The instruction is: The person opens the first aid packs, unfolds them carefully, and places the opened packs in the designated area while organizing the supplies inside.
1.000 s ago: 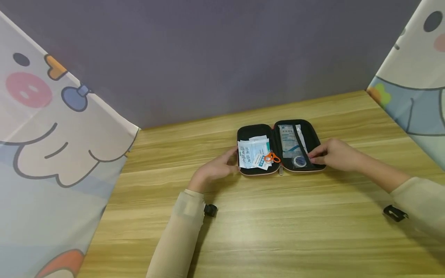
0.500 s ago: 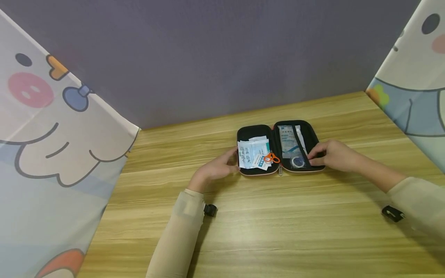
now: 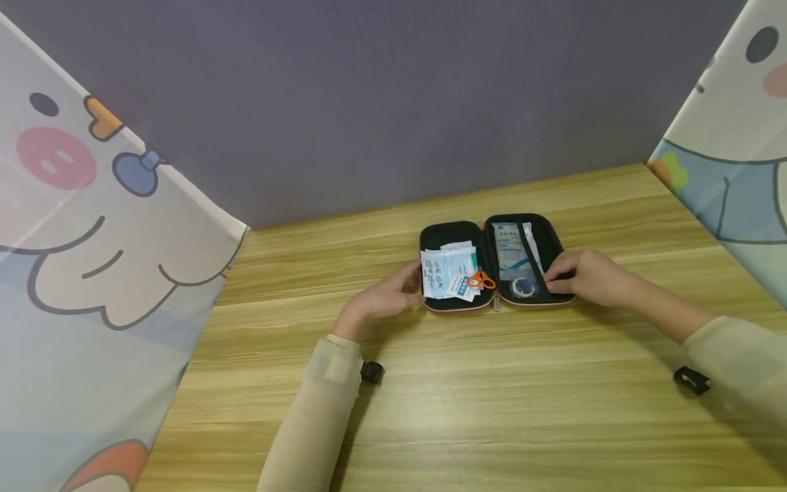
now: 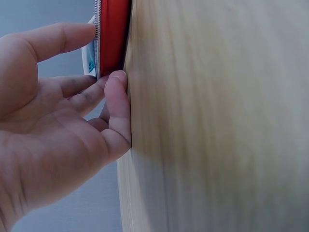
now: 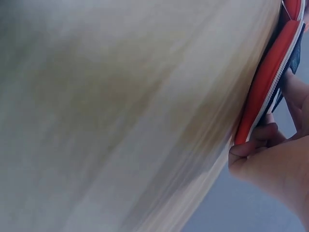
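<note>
Case (image 3: 439, 236) lies open and flat on the table (image 3: 430, 410), its two halves joined in the middle. From my end I see the left hand (image 3: 381, 295) at the case's left side, thumb and fingers spread against the edge, touching it rather than clutching it. The right hand (image 3: 593, 277) reaches into the case's right half, thumb and forefinger pinching what I take to be the black band (image 3: 533, 256) near its lower end; the exact contact is too small for me to be sure.

Under or beside that band sit a flat packet (image 3: 510, 253), a white strip (image 3: 532, 242) and a small round packet (image 3: 524, 287). In the case's left half I have white packets (image 3: 439, 272) in a loose stack, orange scissors (image 3: 481, 279) at their inner edge.

I judge the opening done and both halves filled, with the right-hand work at the band unfinished. The zip (image 4: 97, 48) is undone; whether anything in the case needs shifting, I can't tell.
</note>
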Demonstrator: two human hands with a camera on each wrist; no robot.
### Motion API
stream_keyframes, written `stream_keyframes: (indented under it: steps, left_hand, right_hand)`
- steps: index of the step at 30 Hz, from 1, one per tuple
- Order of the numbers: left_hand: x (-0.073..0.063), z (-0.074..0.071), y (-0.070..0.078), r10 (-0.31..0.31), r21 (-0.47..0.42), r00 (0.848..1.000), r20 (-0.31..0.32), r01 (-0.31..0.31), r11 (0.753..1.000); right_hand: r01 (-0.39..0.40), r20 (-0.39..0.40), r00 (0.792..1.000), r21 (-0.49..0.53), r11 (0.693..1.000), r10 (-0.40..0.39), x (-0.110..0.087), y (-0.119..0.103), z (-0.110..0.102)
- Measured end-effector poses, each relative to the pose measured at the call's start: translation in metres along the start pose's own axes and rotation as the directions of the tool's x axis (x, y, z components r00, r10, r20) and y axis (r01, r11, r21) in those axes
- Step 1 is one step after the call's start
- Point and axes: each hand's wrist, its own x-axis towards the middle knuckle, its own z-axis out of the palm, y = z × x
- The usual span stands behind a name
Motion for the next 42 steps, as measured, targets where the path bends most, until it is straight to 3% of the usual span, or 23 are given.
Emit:
stream_keyframes:
  steps: [11, 17, 26, 33, 42]
  left_hand:
    - [0.000, 0.000, 0.005, 0.011, -0.017, 1.000, 0.007, -0.010, 1.000]
    - [-0.001, -0.001, 0.006, 0.000, -0.017, 1.000, 0.014, 0.001, 1.000]
    - [0.001, -0.002, 0.005, 0.011, 0.007, 1.000, 0.026, -0.011, 1.000]
    - [0.000, -0.002, 0.002, 0.007, 0.011, 1.000, 0.024, -0.008, 1.000]
    - [0.000, -0.002, 0.001, -0.004, -0.040, 1.000, 0.019, 0.004, 0.999]
  right_hand:
    - [-0.050, -0.023, 0.999, -0.041, 0.998, 0.049, -0.001, 0.002, 0.001]
    - [-0.100, 0.013, 0.995, -0.047, 0.994, 0.101, 0.000, 0.000, 0.002]
    - [-0.085, 0.069, 0.994, -0.037, 0.996, 0.087, 0.002, 0.000, -0.008]
    - [-0.081, 0.084, 0.993, 0.022, 0.996, 0.079, 0.016, -0.009, -0.029]
    - [-0.074, 0.100, 0.992, -0.001, 0.997, 0.074, 0.042, -0.031, -0.044]
